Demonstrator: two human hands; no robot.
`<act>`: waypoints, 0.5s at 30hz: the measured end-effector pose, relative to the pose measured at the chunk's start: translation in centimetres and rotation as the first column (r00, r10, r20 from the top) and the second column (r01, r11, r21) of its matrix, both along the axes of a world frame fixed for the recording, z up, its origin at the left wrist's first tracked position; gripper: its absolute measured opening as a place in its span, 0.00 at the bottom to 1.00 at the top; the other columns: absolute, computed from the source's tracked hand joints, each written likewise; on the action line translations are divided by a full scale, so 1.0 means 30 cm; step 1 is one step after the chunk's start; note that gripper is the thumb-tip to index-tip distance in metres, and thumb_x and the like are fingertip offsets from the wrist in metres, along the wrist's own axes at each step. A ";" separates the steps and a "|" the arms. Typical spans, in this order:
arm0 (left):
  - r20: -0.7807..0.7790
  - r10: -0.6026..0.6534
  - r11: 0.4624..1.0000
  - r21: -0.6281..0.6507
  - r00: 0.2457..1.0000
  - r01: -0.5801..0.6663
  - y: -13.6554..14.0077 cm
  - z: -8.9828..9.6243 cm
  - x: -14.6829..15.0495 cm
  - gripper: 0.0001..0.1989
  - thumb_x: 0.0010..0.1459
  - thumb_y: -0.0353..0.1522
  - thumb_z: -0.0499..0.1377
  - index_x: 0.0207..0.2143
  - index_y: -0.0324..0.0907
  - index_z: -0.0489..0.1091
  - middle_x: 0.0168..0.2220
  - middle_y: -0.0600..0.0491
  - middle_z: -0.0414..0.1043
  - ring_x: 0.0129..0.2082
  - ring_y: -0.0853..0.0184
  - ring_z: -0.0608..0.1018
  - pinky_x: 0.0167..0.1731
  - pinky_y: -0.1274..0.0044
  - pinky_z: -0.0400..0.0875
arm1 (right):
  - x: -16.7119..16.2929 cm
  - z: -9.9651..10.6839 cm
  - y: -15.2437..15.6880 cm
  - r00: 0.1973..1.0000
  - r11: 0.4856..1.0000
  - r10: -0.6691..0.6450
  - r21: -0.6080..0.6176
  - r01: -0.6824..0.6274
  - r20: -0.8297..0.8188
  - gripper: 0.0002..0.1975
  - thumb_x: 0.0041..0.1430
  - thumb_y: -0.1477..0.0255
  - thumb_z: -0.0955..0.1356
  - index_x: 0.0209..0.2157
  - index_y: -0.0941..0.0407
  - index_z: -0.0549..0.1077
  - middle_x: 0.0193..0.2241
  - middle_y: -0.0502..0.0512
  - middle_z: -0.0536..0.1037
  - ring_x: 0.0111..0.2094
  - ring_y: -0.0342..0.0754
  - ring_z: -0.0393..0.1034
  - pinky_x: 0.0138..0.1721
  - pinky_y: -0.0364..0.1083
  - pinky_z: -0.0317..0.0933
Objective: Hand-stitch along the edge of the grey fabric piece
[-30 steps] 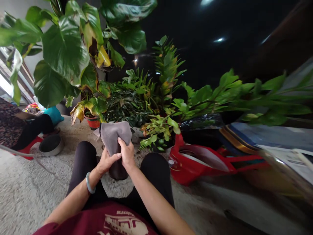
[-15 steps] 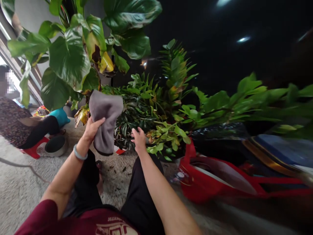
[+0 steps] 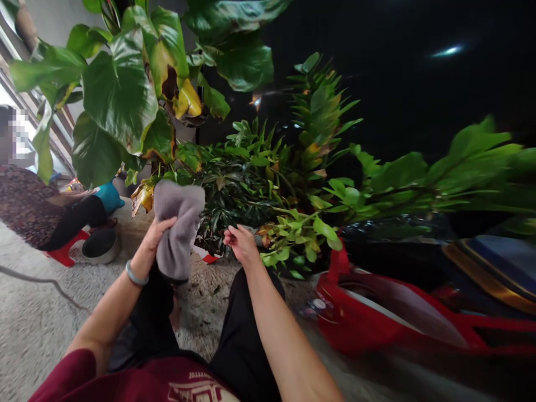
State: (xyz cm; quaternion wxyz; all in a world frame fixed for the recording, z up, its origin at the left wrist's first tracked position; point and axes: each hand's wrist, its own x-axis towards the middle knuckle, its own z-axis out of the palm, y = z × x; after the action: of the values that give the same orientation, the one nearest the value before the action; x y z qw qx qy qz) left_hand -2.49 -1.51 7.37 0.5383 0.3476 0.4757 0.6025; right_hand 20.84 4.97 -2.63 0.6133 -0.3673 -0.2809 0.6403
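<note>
Cloth (image 3: 180,245), grey and rumpled, hangs from the left hand (image 3: 154,237) in front of the low plants (image 3: 238,190), above the gap between the person's knees. The left grip is clamped on one side of it, thumb over the folds. A second ago both hands were on it; now the right hand (image 3: 243,244) stands off to the side, near the leaves, its fingers half curled, and whether the tips meet I cannot tell. Since half a second ago the cloth has dropped lower and those fingers have curled in more.

The floor (image 3: 37,329) is rough grey concrete, scattered with dark bits between the feet and the plants. A big-leaved plant (image 3: 119,92), partly yellow and brown, rises on the left; a dark, shiny wall (image 3: 397,72) with spots of light stands behind the greenery. To the right sits a red bag (image 3: 355,332), open at the top. On the far left, another person (image 3: 25,206) sits on a red stool (image 3: 67,255) beside a grey bowl (image 3: 101,258).
</note>
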 end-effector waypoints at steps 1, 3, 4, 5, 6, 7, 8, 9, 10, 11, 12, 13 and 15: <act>0.015 0.019 0.998 0.056 1.000 -0.020 0.047 0.044 0.004 0.25 0.48 0.34 0.70 0.50 0.40 0.76 0.44 0.49 0.82 0.47 0.55 0.82 0.46 0.69 0.79 | -0.004 0.001 0.000 1.000 1.000 -0.006 -0.004 0.006 -0.012 0.22 0.33 0.65 0.81 0.22 0.54 0.66 0.18 0.46 0.76 0.15 0.39 0.64 0.17 0.39 0.61; 0.063 0.043 0.991 0.121 0.997 -0.051 0.141 0.094 0.018 0.24 0.51 0.36 0.69 0.51 0.39 0.75 0.45 0.49 0.81 0.46 0.58 0.82 0.47 0.70 0.79 | -0.013 0.005 -0.001 1.000 1.000 -0.008 -0.019 0.008 -0.027 0.23 0.32 0.64 0.81 0.22 0.54 0.66 0.18 0.47 0.77 0.15 0.39 0.65 0.17 0.39 0.62; 0.082 0.048 0.990 0.125 0.995 -0.058 0.175 0.093 0.027 0.24 0.52 0.37 0.69 0.51 0.39 0.75 0.45 0.49 0.81 0.46 0.59 0.82 0.47 0.70 0.78 | -0.016 0.007 -0.003 1.000 1.000 -0.007 -0.027 0.007 -0.027 0.23 0.32 0.64 0.81 0.22 0.54 0.66 0.18 0.47 0.77 0.16 0.39 0.66 0.17 0.39 0.62; 0.088 0.048 0.993 0.107 0.995 -0.057 0.195 0.074 0.036 0.24 0.53 0.37 0.69 0.51 0.38 0.75 0.45 0.48 0.81 0.45 0.60 0.82 0.47 0.71 0.78 | -0.017 0.009 -0.004 1.000 0.999 -0.007 -0.033 0.007 -0.025 0.23 0.32 0.63 0.81 0.22 0.54 0.67 0.19 0.48 0.77 0.16 0.39 0.66 0.17 0.39 0.63; 0.079 0.041 0.997 0.066 0.996 -0.046 0.198 0.038 0.043 0.24 0.53 0.37 0.69 0.51 0.37 0.75 0.44 0.47 0.81 0.43 0.60 0.82 0.46 0.71 0.78 | -0.016 0.010 -0.006 1.000 0.999 -0.011 -0.037 0.010 -0.020 0.22 0.32 0.63 0.81 0.22 0.54 0.68 0.19 0.48 0.78 0.16 0.39 0.66 0.17 0.39 0.63; 0.058 0.023 1.000 0.004 0.998 -0.023 0.183 -0.009 0.049 0.24 0.52 0.37 0.70 0.50 0.36 0.76 0.42 0.47 0.82 0.41 0.60 0.82 0.44 0.71 0.78 | -0.012 0.010 -0.007 1.000 0.999 -0.017 -0.039 0.016 -0.014 0.22 0.32 0.63 0.81 0.23 0.54 0.68 0.18 0.48 0.77 0.16 0.39 0.67 0.17 0.39 0.63; 0.035 -0.006 0.998 -0.065 0.999 0.009 0.153 -0.061 0.051 0.23 0.51 0.36 0.71 0.48 0.36 0.76 0.41 0.47 0.82 0.39 0.60 0.82 0.42 0.71 0.78 | -0.006 0.010 -0.007 1.000 0.999 -0.024 -0.039 0.023 -0.005 0.21 0.32 0.62 0.81 0.23 0.55 0.69 0.18 0.48 0.77 0.16 0.39 0.66 0.17 0.39 0.63; 0.017 -0.039 0.990 -0.135 0.999 0.041 0.112 -0.113 0.049 0.22 0.49 0.36 0.71 0.45 0.35 0.77 0.38 0.46 0.82 0.37 0.60 0.82 0.40 0.71 0.79 | 0.002 0.008 -0.007 1.000 0.999 -0.028 -0.040 0.029 0.005 0.20 0.33 0.62 0.80 0.23 0.55 0.70 0.18 0.47 0.77 0.15 0.39 0.66 0.17 0.39 0.63; 0.014 -0.073 0.979 -0.189 0.997 0.075 0.065 -0.157 0.043 0.20 0.49 0.35 0.71 0.43 0.36 0.78 0.36 0.47 0.82 0.34 0.61 0.82 0.38 0.71 0.79 | 0.011 0.007 -0.007 0.999 0.999 -0.029 -0.041 0.030 0.013 0.20 0.33 0.63 0.80 0.23 0.55 0.70 0.18 0.47 0.77 0.15 0.40 0.66 0.17 0.40 0.62; 0.032 -0.093 0.973 -0.211 0.995 0.097 0.019 -0.187 0.034 0.18 0.49 0.36 0.71 0.42 0.37 0.78 0.35 0.48 0.81 0.33 0.61 0.81 0.36 0.72 0.78 | 0.021 0.005 -0.006 1.000 0.999 -0.025 -0.041 0.026 0.016 0.19 0.34 0.63 0.80 0.24 0.55 0.71 0.18 0.47 0.77 0.15 0.40 0.66 0.17 0.40 0.62; 0.050 -0.099 0.969 -0.223 0.994 0.108 -0.019 -0.201 0.024 0.17 0.49 0.36 0.70 0.41 0.37 0.78 0.33 0.49 0.81 0.31 0.62 0.81 0.35 0.73 0.78 | 0.030 0.003 -0.004 1.000 0.999 -0.017 -0.040 0.017 0.018 0.18 0.34 0.63 0.79 0.24 0.55 0.71 0.18 0.47 0.77 0.15 0.40 0.67 0.17 0.40 0.63; 0.064 -0.091 0.970 -0.219 0.994 0.103 -0.046 -0.195 0.013 0.15 0.49 0.36 0.70 0.39 0.38 0.79 0.31 0.49 0.81 0.30 0.62 0.80 0.34 0.73 0.78 | 0.037 0.002 -0.002 1.000 0.999 -0.007 -0.038 0.007 0.018 0.18 0.35 0.64 0.79 0.24 0.55 0.71 0.18 0.47 0.77 0.15 0.40 0.67 0.17 0.40 0.63; 0.052 -0.049 0.984 -0.171 0.997 0.058 -0.051 -0.130 0.002 0.14 0.50 0.37 0.70 0.38 0.38 0.79 0.31 0.50 0.80 0.31 0.61 0.81 0.35 0.73 0.78 | 0.042 0.002 0.002 1.000 0.999 0.007 -0.033 -0.007 0.009 0.18 0.35 0.65 0.79 0.24 0.54 0.69 0.18 0.48 0.77 0.15 0.40 0.67 0.17 0.41 0.63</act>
State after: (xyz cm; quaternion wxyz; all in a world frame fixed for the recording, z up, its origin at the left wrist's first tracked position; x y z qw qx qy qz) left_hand -2.43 -3.03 3.45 0.5936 0.2979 0.5037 0.5524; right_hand 22.11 5.03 -2.58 0.6038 -0.3792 -0.2744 0.6452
